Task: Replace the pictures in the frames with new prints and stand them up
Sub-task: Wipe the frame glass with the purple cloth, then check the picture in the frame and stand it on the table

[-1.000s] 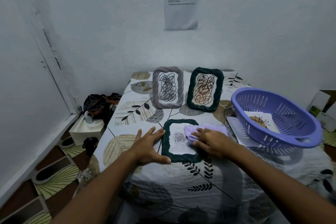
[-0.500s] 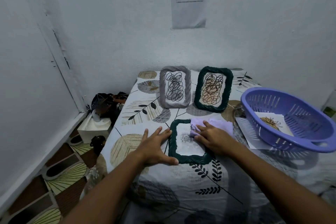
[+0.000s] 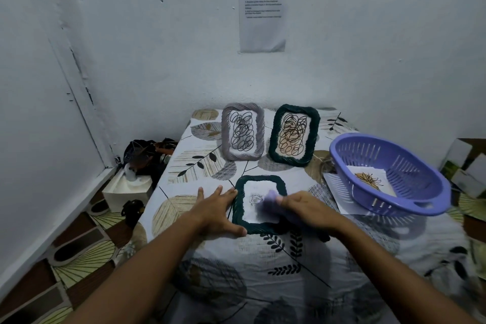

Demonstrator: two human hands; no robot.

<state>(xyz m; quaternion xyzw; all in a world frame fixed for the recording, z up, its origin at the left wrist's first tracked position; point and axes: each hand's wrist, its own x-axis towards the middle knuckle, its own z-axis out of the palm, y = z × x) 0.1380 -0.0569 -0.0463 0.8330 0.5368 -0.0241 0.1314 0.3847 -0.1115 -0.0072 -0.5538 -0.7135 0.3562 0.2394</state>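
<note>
Now the right hand (image 3: pixel 306 209) has slid leftward over the dark green frame (image 3: pixel 259 205) that lies flat near the front edge of the worktop (image 3: pixel 289 265); half a second ago its fingers pressed the purple cloth (image 3: pixel 272 198) at the frame's right rim, and the cloth now sits over the middle of the glass, just beside the small rose print (image 3: pixel 256 200); cloth and fingertips are smeared by motion, so I cannot tell whether that grip is clenched round the cloth or merely pressing it flat; the left hand (image 3: pixel 218 212) stays where it was, its grip released, fingers spread and straight on the worktop with the thumb against the frame's left front corner, steadying it; the grey frame (image 3: pixel 242 132) and the second green frame (image 3: pixel 294 134) stand as before toward the back edge, each showing a scribble of loops, the grey one to the left; the purple basket (image 3: pixel 410 202) rests at the right edge with a print of a brown flower (image 3: pixel 369 179) inside it and a white sheet (image 3: pixel 339 192) partly under it; the right side of the lying frame is hidden by the hand and cloth; text on the paper notice (image 3: pixel 262 9) on the wall is too small to read; dark things on the floor by the left edge are hard to make out.
</note>
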